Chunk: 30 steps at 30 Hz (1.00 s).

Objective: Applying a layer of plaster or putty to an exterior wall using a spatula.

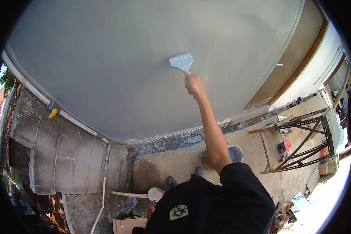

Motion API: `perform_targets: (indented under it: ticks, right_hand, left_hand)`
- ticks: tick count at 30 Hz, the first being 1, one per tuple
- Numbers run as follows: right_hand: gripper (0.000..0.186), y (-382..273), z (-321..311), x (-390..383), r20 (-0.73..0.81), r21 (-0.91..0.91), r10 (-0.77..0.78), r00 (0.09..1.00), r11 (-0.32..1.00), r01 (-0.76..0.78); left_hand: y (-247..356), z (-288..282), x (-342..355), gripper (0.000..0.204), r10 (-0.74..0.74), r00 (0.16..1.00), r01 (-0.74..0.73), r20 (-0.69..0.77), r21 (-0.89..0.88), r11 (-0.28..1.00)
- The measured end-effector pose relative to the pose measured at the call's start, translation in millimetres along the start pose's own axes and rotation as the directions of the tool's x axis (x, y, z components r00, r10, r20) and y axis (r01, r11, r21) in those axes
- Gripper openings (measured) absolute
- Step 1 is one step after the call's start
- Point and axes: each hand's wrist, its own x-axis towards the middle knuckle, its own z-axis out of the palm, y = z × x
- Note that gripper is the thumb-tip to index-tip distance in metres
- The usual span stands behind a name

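Against the grey wall (117, 78), a wide pale brush (182, 61), right hand (194, 85) closed around its handle.
Out from the wall's foot: a bucket (241, 151) with greyish contents; left hand (151, 205) by a white-headed, long-handled tool (156, 193), its fingers too hidden to tell; rightward, a red-and-blue pail (281, 147). Wall surface surrounds the brush, edged left by pipe (36, 93), right by brown panel (271, 87).
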Motion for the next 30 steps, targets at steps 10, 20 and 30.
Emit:
perform_targets:
  ticks: [10,20,30]
  right_hand:
    - [0.043,-30.8,-19.5,32.4,-0.103,0.091,-0.133,0.986,0.986,0.142]
    - [0.044,13.2,-62.7,20.0,-0.007,0.066,0.065,0.998,0.996,-0.064]
    - [0.056,22.0,-82.5,71.7,-0.283,-0.103,-0.241,0.928,0.97,0.221]
  left_hand:
    - [-1.0,28.9,18.0,0.045,-0.011,0.992,-0.001,-0.122,-0.101,0.995]
    - [-8.1,28.6,4.5,0.051,-0.232,0.972,0.233,-0.045,0.016,0.972]
    - [-24.4,32.2,-30.7,0.046,0.155,0.988,-0.153,0.007,0.23,0.961]
